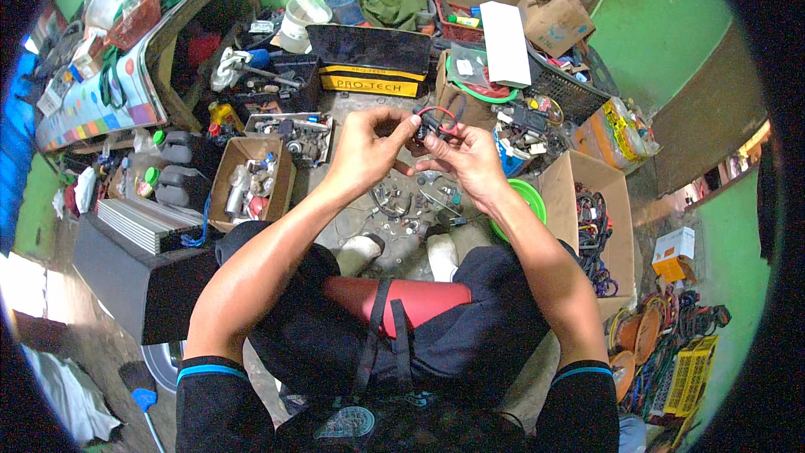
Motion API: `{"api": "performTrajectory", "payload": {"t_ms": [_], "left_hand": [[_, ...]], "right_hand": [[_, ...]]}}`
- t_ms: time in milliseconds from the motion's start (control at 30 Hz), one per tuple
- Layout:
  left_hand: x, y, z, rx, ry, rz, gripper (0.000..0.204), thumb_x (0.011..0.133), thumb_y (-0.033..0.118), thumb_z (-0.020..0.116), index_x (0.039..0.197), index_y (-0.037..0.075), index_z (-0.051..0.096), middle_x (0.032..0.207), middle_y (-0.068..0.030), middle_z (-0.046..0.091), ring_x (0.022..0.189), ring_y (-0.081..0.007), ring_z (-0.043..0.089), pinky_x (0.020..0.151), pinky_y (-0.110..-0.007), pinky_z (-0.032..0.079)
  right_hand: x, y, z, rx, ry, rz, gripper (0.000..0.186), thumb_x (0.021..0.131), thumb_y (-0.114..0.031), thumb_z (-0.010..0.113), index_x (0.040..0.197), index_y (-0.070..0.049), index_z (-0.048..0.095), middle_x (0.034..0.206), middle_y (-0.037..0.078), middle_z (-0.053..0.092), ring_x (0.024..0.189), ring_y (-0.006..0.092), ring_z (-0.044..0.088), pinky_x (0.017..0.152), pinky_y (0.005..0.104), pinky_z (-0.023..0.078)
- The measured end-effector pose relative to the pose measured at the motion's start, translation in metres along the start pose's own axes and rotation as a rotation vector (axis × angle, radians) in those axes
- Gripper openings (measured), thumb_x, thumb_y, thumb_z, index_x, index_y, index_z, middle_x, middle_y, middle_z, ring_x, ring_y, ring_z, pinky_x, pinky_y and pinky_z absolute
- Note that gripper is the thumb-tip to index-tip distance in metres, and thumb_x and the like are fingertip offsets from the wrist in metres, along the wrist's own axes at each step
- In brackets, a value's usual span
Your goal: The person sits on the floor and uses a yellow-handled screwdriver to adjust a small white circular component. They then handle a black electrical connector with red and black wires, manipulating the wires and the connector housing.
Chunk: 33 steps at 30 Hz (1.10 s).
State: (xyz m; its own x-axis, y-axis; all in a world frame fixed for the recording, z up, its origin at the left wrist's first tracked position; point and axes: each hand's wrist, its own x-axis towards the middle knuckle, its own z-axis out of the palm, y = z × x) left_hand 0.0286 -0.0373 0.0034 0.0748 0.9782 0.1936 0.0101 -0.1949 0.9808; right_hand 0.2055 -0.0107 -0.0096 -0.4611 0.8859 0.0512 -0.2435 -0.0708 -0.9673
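Observation:
In front of me, above the floor, both hands hold a small dark part [429,125] with a red wire [439,109] and a black wire looping from its top. My left hand [373,144] pinches it from the left with thumb and fingers. On the other side, my right hand [470,157] grips it, thumb on the near face. Fingers cover much of the part, so its exact kind is not clear. Below the hands, small loose hardware pieces [394,205] lie scattered on the grey floor between my feet.
Left stand a cardboard box of parts [281,189] and a black case [126,277]. A black-and-yellow toolbox [373,84] is ahead. To the right, a green basin [528,200] sits beside a cardboard box of cables [616,226]. A white box [505,42] leans farther back.

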Motion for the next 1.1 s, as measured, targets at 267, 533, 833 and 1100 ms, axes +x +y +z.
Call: {"api": "performTrajectory", "payload": {"t_ms": [267,533,833,1100], "left_hand": [[0.002,-0.007,-0.003,-0.047,-0.016,0.001,0.021,0.093,0.013,0.057,0.096,-0.007,0.06,0.086,-0.0124,0.064,0.072,-0.0169,0.064,0.054,-0.032,0.06],[0.005,-0.008,-0.003,-0.058,0.032,-0.108,0.02,0.091,0.016,0.061,0.095,-0.004,0.062,0.088,-0.0069,0.064,0.077,-0.0142,0.062,0.056,-0.031,0.06],[0.0,-0.008,0.002,-0.162,-0.042,-0.138,0.021,0.087,0.015,0.067,0.103,0.002,0.065,0.096,-0.0051,0.066,0.082,-0.0111,0.061,0.072,-0.029,0.052],[0.004,-0.024,0.002,-0.237,-0.02,-0.058,0.02,0.087,0.008,0.066,0.104,-0.001,0.065,0.098,-0.0065,0.067,0.086,-0.0131,0.063,0.076,-0.029,0.053]], "right_hand": [[0.003,-0.001,-0.003,0.073,-0.022,0.006,0.026,0.092,-0.012,0.059,0.111,0.005,0.056,0.1,0.016,0.065,0.086,0.0231,0.068,0.071,0.0337,0.059],[0.007,0.007,-0.006,-0.015,-0.007,-0.13,0.031,0.094,-0.009,0.054,0.12,0.007,0.046,0.102,0.019,0.064,0.082,0.0258,0.068,0.07,0.0341,0.059],[0.006,0.01,-0.008,-0.05,-0.038,-0.131,0.028,0.099,-0.013,0.042,0.119,0.007,0.046,0.098,0.018,0.064,0.073,0.0252,0.068,0.061,0.0319,0.057],[0.001,-0.001,0.002,-0.058,0.026,-0.122,0.026,0.099,-0.01,0.039,0.12,0.004,0.041,0.085,0.021,0.064,0.065,0.0262,0.067,0.055,0.0315,0.056]]}}
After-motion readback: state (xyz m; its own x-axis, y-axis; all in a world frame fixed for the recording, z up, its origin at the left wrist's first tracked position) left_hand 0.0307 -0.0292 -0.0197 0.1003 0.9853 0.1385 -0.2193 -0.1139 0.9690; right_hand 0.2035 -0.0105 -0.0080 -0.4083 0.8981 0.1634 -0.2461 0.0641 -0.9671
